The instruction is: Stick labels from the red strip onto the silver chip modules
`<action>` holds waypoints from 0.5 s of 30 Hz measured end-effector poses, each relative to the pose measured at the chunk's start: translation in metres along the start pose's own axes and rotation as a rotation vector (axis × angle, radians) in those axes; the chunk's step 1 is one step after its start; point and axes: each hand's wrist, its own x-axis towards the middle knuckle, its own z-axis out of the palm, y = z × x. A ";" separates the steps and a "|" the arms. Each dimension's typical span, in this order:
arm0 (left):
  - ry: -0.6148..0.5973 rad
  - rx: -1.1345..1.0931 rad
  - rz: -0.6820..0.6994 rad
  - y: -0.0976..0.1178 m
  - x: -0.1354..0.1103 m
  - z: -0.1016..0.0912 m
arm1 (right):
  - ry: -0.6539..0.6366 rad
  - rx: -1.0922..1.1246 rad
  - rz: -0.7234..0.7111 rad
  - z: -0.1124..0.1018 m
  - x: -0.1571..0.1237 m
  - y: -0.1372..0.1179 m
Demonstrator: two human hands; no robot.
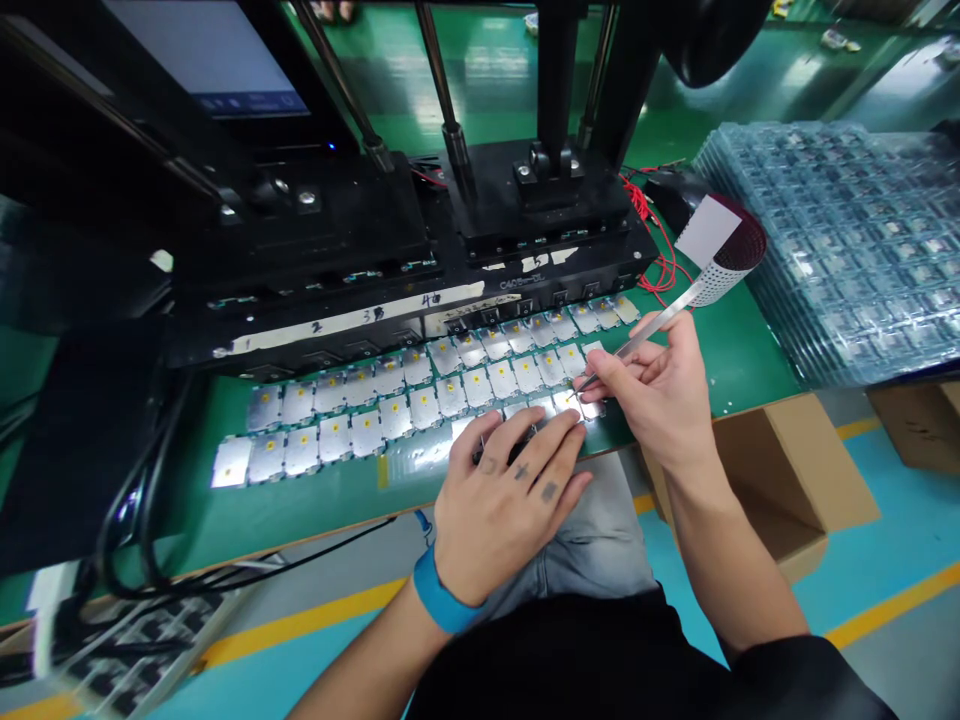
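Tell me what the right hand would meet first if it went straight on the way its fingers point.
The right hand, gripping a slim metal tool, would probably meet the nearest silver chip with a yellow dot first, though its height above the chip is unclear.

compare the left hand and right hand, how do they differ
The left hand wears a blue wristband, while the right hand has a bare wrist. The left hand lies spread over the metal plates, while the right hand pinches tweezers. Both hands are ungloved and sit over the same plates.
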 end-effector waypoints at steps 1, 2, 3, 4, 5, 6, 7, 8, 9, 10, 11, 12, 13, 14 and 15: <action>-0.001 0.000 0.001 0.000 0.000 0.000 | -0.001 -0.003 0.002 0.000 0.000 0.000; 0.003 0.000 0.002 0.000 0.000 0.000 | -0.001 -0.004 0.004 0.000 0.000 0.000; 0.008 -0.001 0.003 0.000 0.000 0.000 | 0.000 -0.005 0.006 0.000 0.000 0.001; 0.013 -0.003 0.003 0.000 0.000 0.000 | 0.001 -0.006 0.007 0.000 0.000 0.000; 0.016 -0.004 0.003 0.000 0.000 0.000 | 0.001 -0.009 0.008 0.000 0.000 0.000; 0.016 -0.005 0.003 0.000 0.001 0.000 | 0.001 -0.012 0.009 0.000 0.000 0.000; 0.015 -0.007 0.003 0.000 0.001 0.000 | 0.002 -0.015 0.010 0.001 0.000 0.000; 0.014 -0.008 0.003 0.000 0.001 0.000 | 0.002 -0.017 0.010 0.001 0.000 0.000; 0.012 -0.010 0.003 0.000 0.001 0.000 | 0.001 -0.018 0.010 0.001 0.000 0.000; 0.013 -0.012 0.002 0.000 0.001 0.000 | -0.002 -0.018 0.009 0.001 -0.001 0.000; 0.014 -0.014 0.000 0.000 0.001 0.000 | -0.005 -0.016 0.007 0.000 -0.001 0.000; 0.015 -0.016 0.000 0.000 0.001 0.000 | -0.007 -0.014 0.004 0.000 -0.002 0.000; 0.015 -0.017 -0.001 0.000 0.001 0.000 | -0.009 -0.013 0.001 0.000 -0.002 0.000; 0.015 -0.018 0.000 0.000 0.001 0.000 | -0.011 -0.012 -0.001 -0.001 -0.002 0.000; 0.015 -0.018 0.001 0.000 0.001 0.000 | -0.011 -0.013 -0.003 -0.001 -0.002 0.001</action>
